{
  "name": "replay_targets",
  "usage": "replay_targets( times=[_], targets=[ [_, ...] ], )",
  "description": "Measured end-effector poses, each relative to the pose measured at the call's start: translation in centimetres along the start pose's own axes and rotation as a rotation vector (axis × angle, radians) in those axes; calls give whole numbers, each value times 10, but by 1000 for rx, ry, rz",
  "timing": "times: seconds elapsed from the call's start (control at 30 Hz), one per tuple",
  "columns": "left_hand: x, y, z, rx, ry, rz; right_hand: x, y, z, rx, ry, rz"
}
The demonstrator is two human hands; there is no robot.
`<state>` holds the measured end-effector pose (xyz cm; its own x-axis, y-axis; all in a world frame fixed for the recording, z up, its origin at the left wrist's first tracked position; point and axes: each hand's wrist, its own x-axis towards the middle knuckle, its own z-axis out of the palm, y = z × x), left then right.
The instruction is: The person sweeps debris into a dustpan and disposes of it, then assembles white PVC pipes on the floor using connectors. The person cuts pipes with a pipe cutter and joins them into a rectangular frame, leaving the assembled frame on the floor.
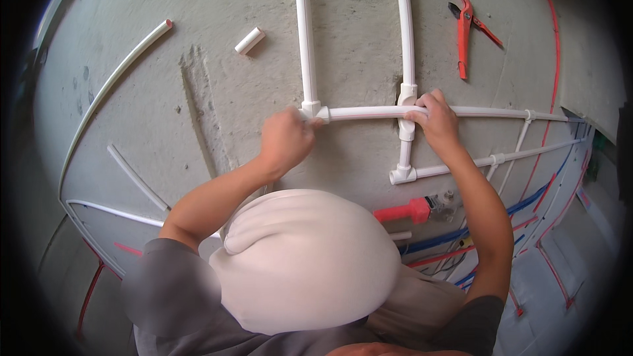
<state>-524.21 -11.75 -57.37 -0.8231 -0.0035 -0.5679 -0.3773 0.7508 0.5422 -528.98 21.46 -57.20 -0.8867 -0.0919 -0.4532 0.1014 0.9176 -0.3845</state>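
In the head view, the left hand (288, 137), slightly blurred, has its fingers curled against the white tee joint (321, 113) at the left end of the level white pipe (366, 113), while the right hand (437, 122) pinches that pipe between thumb and fingers where it passes over a curved white fitting (407, 131). The pipe runs across the concrete floor (356, 39), with a red-handled cutter (464, 36) lying beyond the right hand and a short pipe piece (250, 41) beyond the left.
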Motion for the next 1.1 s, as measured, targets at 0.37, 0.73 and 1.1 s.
replay_targets(
  times=[0.37, 0.73, 1.1],
  targets=[
    [-2, -1, 0, 46, 65, -3, -2, 2, 3, -2, 36, -43],
    [1, 0, -2, -26, -26, -87, -5, 3, 2, 18, 45, -43],
    [3, 12, -20, 58, -76, -125, -7, 7, 7, 71, 75, -55]
  ],
)
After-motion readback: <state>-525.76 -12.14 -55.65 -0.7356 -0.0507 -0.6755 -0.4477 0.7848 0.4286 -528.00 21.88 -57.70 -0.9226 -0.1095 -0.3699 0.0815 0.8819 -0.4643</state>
